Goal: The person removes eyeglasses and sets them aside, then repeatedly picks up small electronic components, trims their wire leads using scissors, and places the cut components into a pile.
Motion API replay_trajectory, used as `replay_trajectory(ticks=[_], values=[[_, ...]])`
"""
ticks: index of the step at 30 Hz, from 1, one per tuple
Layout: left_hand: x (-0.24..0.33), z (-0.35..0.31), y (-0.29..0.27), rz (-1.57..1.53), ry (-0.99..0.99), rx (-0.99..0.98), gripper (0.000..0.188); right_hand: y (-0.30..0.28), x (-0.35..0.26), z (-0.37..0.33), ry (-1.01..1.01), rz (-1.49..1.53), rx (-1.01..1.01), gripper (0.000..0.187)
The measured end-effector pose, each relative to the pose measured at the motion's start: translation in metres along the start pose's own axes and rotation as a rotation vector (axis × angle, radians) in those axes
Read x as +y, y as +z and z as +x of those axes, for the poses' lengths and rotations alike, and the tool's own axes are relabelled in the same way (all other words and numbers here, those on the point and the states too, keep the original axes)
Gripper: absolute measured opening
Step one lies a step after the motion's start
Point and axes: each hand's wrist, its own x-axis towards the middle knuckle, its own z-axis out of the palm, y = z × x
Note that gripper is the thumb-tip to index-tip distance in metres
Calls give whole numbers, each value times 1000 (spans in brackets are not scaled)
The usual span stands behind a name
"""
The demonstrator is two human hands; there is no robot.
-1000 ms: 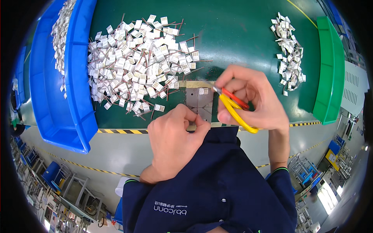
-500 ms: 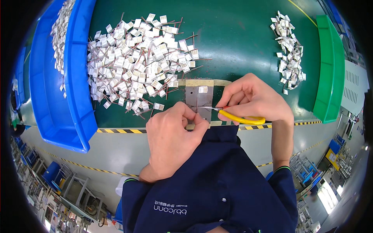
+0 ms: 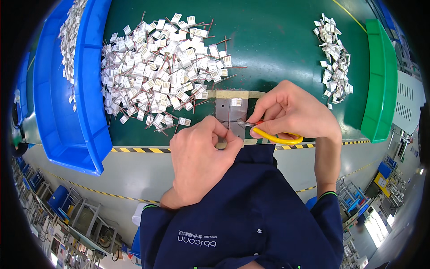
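Note:
On a grey metal plate (image 3: pixel 222 106) at the table's near edge lies a small white USB-style connector (image 3: pixel 236 102), its thin dark wires (image 3: pixel 230 117) running toward me. My left hand (image 3: pixel 201 154) is closed in a pinch at the near end of those wires; the fingertips hide the exact grip. My right hand (image 3: pixel 295 112) is wrapped around yellow-handled nippers (image 3: pixel 282 139) with a touch of red near the joint. Their narrow metal jaws point left and meet the wires just beyond my left fingertips. Whether the jaws are parted is too small to tell.
A big heap of white wired connectors (image 3: pixel 156 71) covers the table's left side, beside a blue bin (image 3: pixel 89 85) holding more. A smaller pile (image 3: pixel 333 62) lies at the right, next to a green bin (image 3: pixel 380 80). Black-and-yellow tape (image 3: pixel 139 150) marks the near edge.
The nippers' jaws have come slightly closer to the wires, and the handle has turned a little in my right hand. My left hand keeps its pinch. The whole view has shifted slightly.

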Motion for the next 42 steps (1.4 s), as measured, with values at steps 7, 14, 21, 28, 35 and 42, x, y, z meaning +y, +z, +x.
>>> replay_trajectory(ticks=[7,14,21,28,35,42], values=[[0,0,1,-46,7,1,15,-1,-8,-3,17,-106,11,16],[-10,-6,1,-440,85,-31,13,-1,-10,-27,-170,180,120,14],[-10,-11,7,-916,138,-76,5,41,21,-15,-406,395,165,40],[-12,-9,9,-1121,138,-267,8,40,39,-10,-453,526,154,35],[-17,-4,9,-1238,177,-372,10,42,39,-11,-432,651,68,35],[-17,-10,8,-1208,129,-347,7,51,41,-7,-480,631,144,34]])
